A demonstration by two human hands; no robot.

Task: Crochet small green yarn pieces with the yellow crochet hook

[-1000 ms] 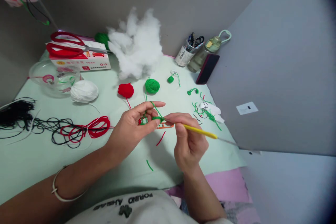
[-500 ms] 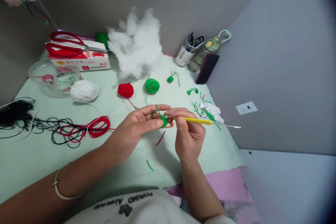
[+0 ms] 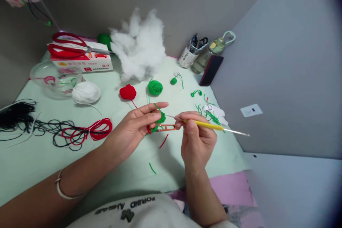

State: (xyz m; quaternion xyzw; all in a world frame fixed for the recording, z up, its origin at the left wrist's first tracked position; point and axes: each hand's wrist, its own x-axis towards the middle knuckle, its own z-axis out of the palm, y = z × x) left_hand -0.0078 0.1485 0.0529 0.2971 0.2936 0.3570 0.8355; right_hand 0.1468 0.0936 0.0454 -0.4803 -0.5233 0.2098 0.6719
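Note:
Pinched between thumb and fingers of my left hand point(image 3: 137, 124) is a small piece of green crochet point(image 3: 161, 117), with a bit of red showing below it. Green yarn runs up over the left index finger. My right hand point(image 3: 199, 137) grips a yellow-handled crochet hook point(image 3: 204, 124) like a pencil; its thin left end reaches the crochet, its other metal end points right. An orange stitch marker or clip point(image 3: 167, 127) lies just under the crochet; whether it is attached is hard to see. Behind the hands are a green yarn ball point(image 3: 155, 87) and a red yarn ball point(image 3: 128, 92).
White stuffing point(image 3: 141, 48) is heaped at the back, beside red-handled scissors point(image 3: 71, 45) on a box. Left are a clear bowl point(image 3: 40, 73), white yarn point(image 3: 86, 92) and tangled black cords point(image 3: 69, 135). Right are a pen cup point(image 3: 188, 55), bottle point(image 3: 200, 62), phone point(image 3: 211, 70) and green scraps point(image 3: 212, 115).
My right hand has drawn the hook a little to the right. The crochet has turned in my left hand, so red yarn and more of the orange piece now show.

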